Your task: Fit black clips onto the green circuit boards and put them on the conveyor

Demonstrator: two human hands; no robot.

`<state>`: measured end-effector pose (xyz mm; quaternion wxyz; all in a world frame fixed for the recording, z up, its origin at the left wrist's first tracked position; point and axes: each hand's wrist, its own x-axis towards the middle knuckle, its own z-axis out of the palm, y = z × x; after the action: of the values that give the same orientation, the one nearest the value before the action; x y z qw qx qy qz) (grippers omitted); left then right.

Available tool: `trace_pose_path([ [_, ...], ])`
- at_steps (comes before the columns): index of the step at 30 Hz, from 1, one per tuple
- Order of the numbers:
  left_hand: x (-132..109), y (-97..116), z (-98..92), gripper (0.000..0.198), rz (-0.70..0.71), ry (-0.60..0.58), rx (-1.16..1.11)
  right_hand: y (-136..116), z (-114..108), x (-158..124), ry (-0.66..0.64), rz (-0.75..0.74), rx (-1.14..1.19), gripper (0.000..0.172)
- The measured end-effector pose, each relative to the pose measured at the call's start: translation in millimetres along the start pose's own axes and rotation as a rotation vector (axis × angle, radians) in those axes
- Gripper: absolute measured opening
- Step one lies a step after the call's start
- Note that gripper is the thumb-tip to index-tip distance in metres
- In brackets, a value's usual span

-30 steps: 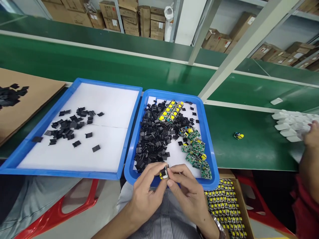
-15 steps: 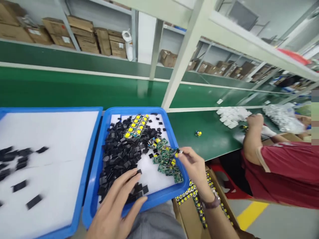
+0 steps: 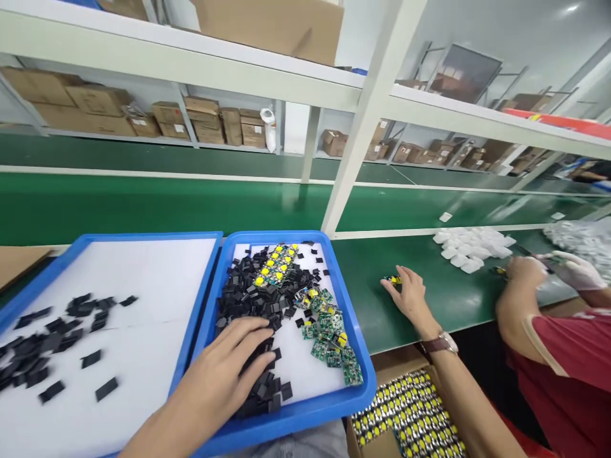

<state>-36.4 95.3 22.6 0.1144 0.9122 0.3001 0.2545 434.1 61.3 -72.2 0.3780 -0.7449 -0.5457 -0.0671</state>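
Note:
My left hand [image 3: 233,362] lies over the near left part of a blue tray [image 3: 351,305], fingers apart above a heap of small black square pieces [image 3: 243,286]. Whether a fingertip touches one I cannot tell. Out on the green bench, my right hand [image 3: 410,296] has its thumb and fingertips around a small circuit board with a yellow part [image 3: 395,280]; the fingers partly cover it. Loose green circuit boards [image 3: 329,331] lie on the right side of the tray. A block of boards with yellow parts [image 3: 277,264] rests on the black heap.
Left stands a second blue tray [image 3: 179,369] with scattered black pieces [image 3: 86,305]. Below the bench edge, a cardboard box holds rows of yellow-topped boards [image 3: 410,413]. A white post [image 3: 353,146] rises behind. At right, a co-worker in a red shirt [image 3: 568,356] works near white pieces [image 3: 470,245].
My right hand has moved from the tray's right rim out to the board on the bench. My left hand stays over the black pieces. The head view has shifted, showing more shelf above.

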Motion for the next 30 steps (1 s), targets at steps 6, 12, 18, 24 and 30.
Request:
trace_pose_path([
  [6,53.1,6.0,24.0,0.02,0.012,-0.334,0.026,-114.7,-9.7,-29.3,-0.343,-0.371,0.194,0.034],
  [12,81.1,13.2,70.4,0.01,0.036,-0.398,-0.065,-178.6,-11.2,-60.4,-0.46,-0.62,0.142,0.026],
  [18,60.6,-3.9,29.2,0.007,-0.077,-0.238,-0.237,-171.6,-22.2,-62.6,-0.413,-0.604,0.126,0.02],
  [24,7.7,-5.3,3.6,0.007,-0.409,0.077,-0.705,-204.8,11.2,-61.6,-0.526,-0.792,-0.089,0.01],
  [30,-47.0,19.5,13.2,0.009,-0.62,0.141,-0.879,-219.4,47.2,-53.4,-0.553,-0.834,-0.129,0.015],
])
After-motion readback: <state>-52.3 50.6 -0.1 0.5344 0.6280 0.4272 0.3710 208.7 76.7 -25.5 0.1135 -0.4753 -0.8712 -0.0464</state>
